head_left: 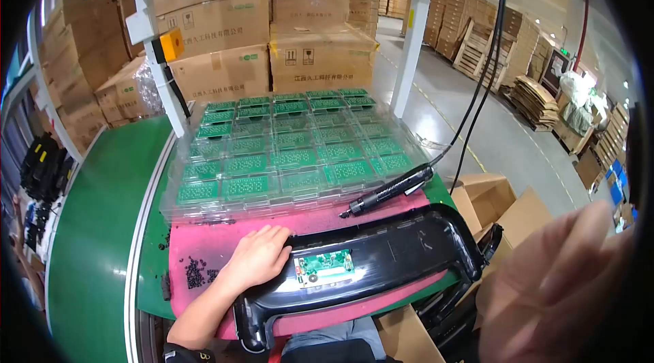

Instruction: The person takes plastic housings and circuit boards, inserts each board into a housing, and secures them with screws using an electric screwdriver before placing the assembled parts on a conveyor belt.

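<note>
A long black plastic housing (402, 247) with bent-down ends lies across the pink mat in front of me. On its glossy face rests a small green circuit board (325, 267) with components on it. My left hand (262, 254) grips the housing's far edge toward its left end, fingers bent and close together. Close to the camera at the right, my right hand (552, 288) is raised and blurred, away from the housing; what its fingers do is unclear. Behind the housing lies a black electric screwdriver (388, 191), its cord running upward.
Clear plastic trays (293, 186) of green circuit boards are stacked at the back of the pink mat (218, 233). Small black screws (196, 273) lie in a pile at left. A green conveyor belt (102, 227) runs alongside. Open cardboard boxes (487, 196) stand at right.
</note>
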The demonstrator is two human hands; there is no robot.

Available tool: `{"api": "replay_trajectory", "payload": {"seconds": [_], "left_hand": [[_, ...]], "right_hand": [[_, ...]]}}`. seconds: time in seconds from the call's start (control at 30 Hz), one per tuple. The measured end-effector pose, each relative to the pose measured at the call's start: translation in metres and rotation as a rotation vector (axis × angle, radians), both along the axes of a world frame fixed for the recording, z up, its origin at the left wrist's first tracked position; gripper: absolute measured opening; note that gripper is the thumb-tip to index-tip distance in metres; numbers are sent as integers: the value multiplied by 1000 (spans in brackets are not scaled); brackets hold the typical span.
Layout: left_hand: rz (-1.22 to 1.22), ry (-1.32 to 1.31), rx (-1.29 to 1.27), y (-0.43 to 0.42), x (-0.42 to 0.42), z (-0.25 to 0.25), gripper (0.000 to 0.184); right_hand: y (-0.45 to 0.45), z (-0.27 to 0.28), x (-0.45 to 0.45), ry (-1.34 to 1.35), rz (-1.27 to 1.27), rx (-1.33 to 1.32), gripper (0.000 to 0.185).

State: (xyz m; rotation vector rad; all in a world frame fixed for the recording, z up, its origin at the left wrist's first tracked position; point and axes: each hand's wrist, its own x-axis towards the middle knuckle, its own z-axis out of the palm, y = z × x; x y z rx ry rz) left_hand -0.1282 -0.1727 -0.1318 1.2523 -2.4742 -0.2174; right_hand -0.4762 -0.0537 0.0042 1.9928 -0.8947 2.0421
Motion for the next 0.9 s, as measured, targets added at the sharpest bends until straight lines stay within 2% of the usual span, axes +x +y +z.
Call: {"api": "replay_trajectory", "payload": {"seconds": [0.17, 0.27, 0.67, 0.77, 0.8, 0.9], "left_hand": [[12, -14, 14, -2, 1, -5, 28], [10, -2, 52, 0, 0, -5, 27], [-10, -2, -57, -4, 4, -15, 27], [-20, 17, -52, -3, 4, -15, 29], [6, -23, 64, -2, 4, -7, 33], [-52, 117, 41, -5, 6, -4, 35]], "right_hand": [[7, -68, 8, 30, -44, 373, 31], [11, -91, 13, 46, -54, 524, 30], [33, -96, 8, 105, -127, 608, 27], [38, -92, 6, 115, -137, 605, 26], [40, -90, 5, 118, -141, 596, 26], [48, -74, 0, 157, -159, 528, 25]]}}
